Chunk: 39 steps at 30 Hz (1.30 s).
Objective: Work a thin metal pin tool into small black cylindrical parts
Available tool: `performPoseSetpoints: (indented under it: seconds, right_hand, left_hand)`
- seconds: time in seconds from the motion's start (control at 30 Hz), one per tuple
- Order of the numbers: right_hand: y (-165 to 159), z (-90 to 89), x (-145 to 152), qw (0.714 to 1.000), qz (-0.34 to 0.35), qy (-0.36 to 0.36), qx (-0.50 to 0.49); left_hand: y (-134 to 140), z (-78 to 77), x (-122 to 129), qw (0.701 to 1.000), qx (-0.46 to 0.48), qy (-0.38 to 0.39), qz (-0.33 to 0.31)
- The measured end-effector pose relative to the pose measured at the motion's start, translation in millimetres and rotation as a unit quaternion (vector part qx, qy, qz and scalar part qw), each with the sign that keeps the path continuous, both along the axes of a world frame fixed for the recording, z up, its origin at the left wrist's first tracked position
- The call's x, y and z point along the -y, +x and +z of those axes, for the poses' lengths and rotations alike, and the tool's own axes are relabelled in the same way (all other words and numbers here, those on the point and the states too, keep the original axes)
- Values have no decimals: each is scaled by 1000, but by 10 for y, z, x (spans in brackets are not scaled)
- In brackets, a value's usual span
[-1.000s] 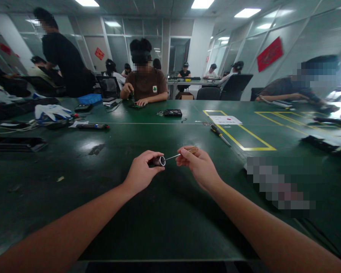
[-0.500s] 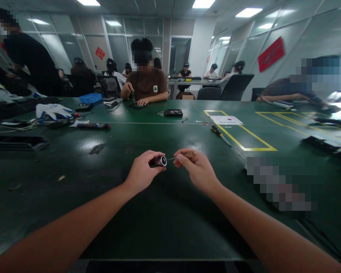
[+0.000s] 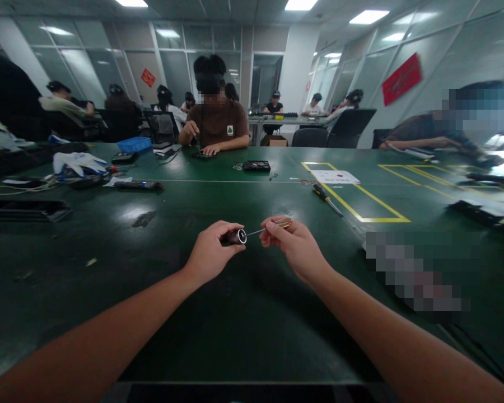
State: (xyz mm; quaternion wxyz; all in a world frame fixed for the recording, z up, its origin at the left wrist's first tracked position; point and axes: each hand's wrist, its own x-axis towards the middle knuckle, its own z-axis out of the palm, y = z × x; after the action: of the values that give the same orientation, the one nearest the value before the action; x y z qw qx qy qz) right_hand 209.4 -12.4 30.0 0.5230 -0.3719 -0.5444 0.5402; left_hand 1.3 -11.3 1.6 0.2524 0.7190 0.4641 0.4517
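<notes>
Above the green table (image 3: 235,324), my left hand (image 3: 210,252) is closed around a short dark cylinder (image 3: 235,237) with a bright metallic ring at its end. The ringed end faces right; its inside is too small to make out. My right hand (image 3: 296,246) pinches a small screwdriver (image 3: 283,223) by its translucent amber handle. Its thin shaft points left, with the tip at the open end of the cylinder. I cannot tell how far the tip reaches in. Palm and fingers hide part of the cylinder.
A yellow-black screwdriver (image 3: 327,200) lies beside yellow tape lines and a white paper (image 3: 336,177). Gloves (image 3: 79,163), a blue basket (image 3: 133,145) and a dark pen-like tool (image 3: 138,186) lie left. Across the table a person (image 3: 217,120) works; a blurred-out object (image 3: 411,271) lies right.
My right hand has shifted slightly right, showing more of the screwdriver's shaft and handle. My left hand and the cylinder stay nearly still. A standing person at far left has moved further left.
</notes>
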Motion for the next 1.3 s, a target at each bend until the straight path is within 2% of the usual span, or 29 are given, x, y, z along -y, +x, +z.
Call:
performPoseSetpoints:
  seconds: [0.1,0.23,0.43,0.63,0.9,1.13,1.17,1.23,1.3]
  right_hand:
    - [28,7,-12,998,-54,19,-6]
    - [60,46,28,989,-103,105,30]
    - [16,75,162,975,-56,160,142]
    - [4,89,128,976,-85,152,130]
    - [-7,-16,67,979,-30,125,161]
    - [1,44,192,933,-8,224,281]
    - [-2,53,193,935,-9,220,279]
    - [-8,47,153,959,-14,175,225]
    - [-8,12,69,991,-20,80,101]
  left_hand:
    - [5,12,11,1000,-9,-5,-2]
    - [-3,2,4,1000,-15,-13,2]
    - [-25,-26,-19,1000,-25,-1,3]
    - [-15,-29,-21,1000,-22,6,7]
    - [-20,-27,-23,999,-36,18,8]
    - [-23,-17,-14,997,-56,42,11]
    - [-22,-13,-11,997,-58,44,10]
    - [-19,-2,-4,997,-57,42,11]
    - [-16,12,6,998,-50,36,11]
